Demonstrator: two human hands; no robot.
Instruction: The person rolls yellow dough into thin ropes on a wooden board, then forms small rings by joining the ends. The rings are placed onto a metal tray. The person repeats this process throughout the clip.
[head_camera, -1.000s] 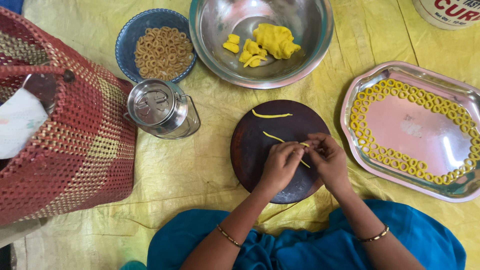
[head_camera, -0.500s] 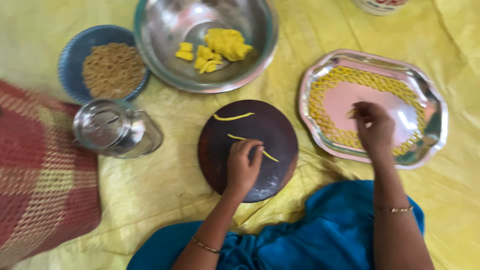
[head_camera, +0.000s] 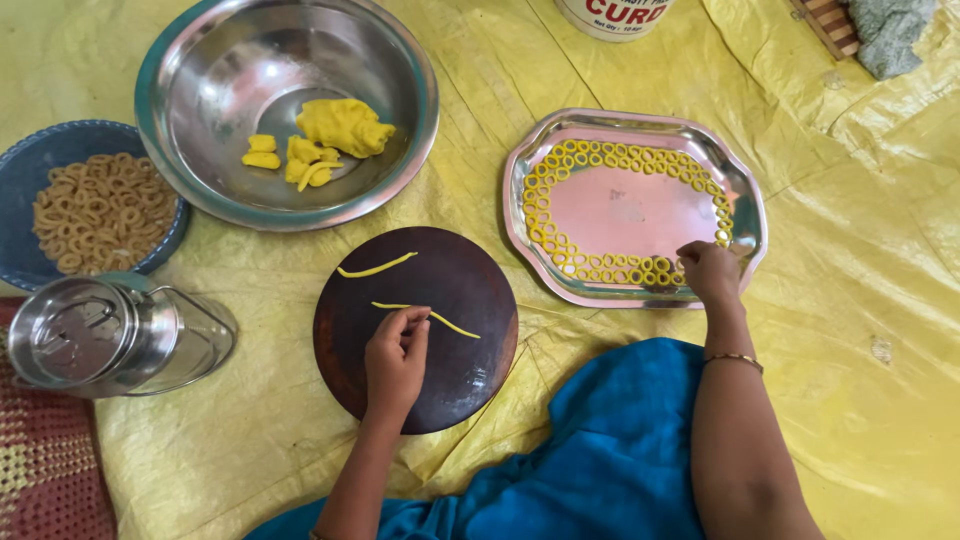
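A yellow plastic sheet (head_camera: 880, 250) covers the floor. Nearest, the left hand (head_camera: 395, 358) pinches a thin yellow dough strip (head_camera: 428, 317) on the dark round board (head_camera: 450, 380). The right hand (head_camera: 708, 272), fingers curled, rests among dough rings (head_camera: 600, 270) on the steel tray (head_camera: 745, 195). Beyond, a steel bowl (head_camera: 215, 70) holds dough lumps (head_camera: 345, 124).

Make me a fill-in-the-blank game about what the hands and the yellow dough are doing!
1. The left hand touches a thin dough strip on the round ____ board.
2. The right hand reaches the tray lined with dough ____.
3. The steel bowl holds lumps of ____ dough.

Missing words: brown; rings; yellow
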